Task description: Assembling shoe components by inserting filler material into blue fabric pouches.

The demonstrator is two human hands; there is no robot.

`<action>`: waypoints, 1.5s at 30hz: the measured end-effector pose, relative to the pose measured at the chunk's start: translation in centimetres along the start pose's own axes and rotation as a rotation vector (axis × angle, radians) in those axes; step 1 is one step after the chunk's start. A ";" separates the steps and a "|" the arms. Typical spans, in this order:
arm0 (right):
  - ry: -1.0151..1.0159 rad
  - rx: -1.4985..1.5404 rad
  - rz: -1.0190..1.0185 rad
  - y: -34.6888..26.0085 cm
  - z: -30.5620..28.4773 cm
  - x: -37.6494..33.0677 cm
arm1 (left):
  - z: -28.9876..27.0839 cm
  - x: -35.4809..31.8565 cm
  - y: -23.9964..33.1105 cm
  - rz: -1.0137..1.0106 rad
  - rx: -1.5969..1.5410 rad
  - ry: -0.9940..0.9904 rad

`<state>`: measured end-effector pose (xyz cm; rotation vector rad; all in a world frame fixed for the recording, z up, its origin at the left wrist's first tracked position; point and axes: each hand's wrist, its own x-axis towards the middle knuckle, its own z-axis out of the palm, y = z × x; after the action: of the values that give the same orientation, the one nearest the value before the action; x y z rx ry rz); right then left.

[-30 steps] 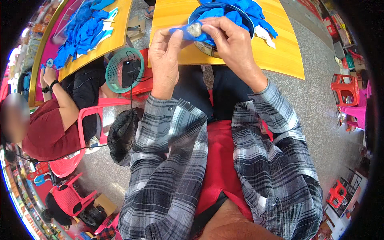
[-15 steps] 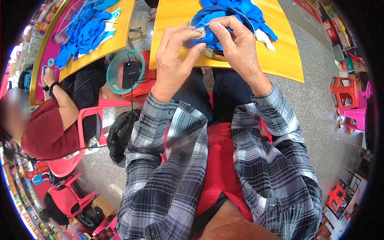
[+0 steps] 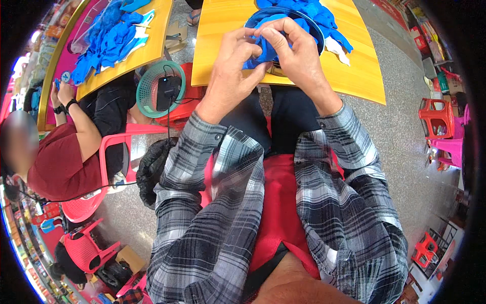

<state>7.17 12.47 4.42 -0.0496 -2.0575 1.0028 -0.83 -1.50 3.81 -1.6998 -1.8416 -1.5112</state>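
Note:
My left hand (image 3: 232, 71) and my right hand (image 3: 295, 53) meet over the near edge of a yellow table (image 3: 223, 30), fingers pinched together on a small blue cloth piece (image 3: 260, 50). Behind the hands a dark round bowl (image 3: 309, 23) holds a heap of blue cloth pieces (image 3: 314, 10), and a white scrap (image 3: 336, 50) lies beside it. Both my forearms wear grey plaid sleeves over a red shirt.
To my left a person in a dark red shirt (image 3: 61, 167) sits on a red plastic chair (image 3: 109, 147) at a second yellow table (image 3: 126, 55) piled with blue cloth. A green basket (image 3: 157, 88) with a black device stands between the tables. Red and pink stools (image 3: 438, 119) stand at right.
My left hand has closed in toward my right hand, and the small piece held stretched between them is now bunched under the fingertips of both hands.

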 end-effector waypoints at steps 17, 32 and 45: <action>0.010 0.071 0.110 -0.9 -0.3 0.1 | -0.2 0.9 0.9 -0.042 0.009 0.000; -0.034 0.478 0.333 -1.2 -1.0 -0.2 | -0.5 0.2 -0.5 -0.603 -0.973 0.364; 0.117 0.451 0.290 -0.6 -0.4 0.2 | 0.4 1.2 0.2 -0.498 -0.920 0.507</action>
<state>7.45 12.38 5.07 -0.1701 -1.7066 1.5850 -0.80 -0.48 4.59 -0.8905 -1.4089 -2.9709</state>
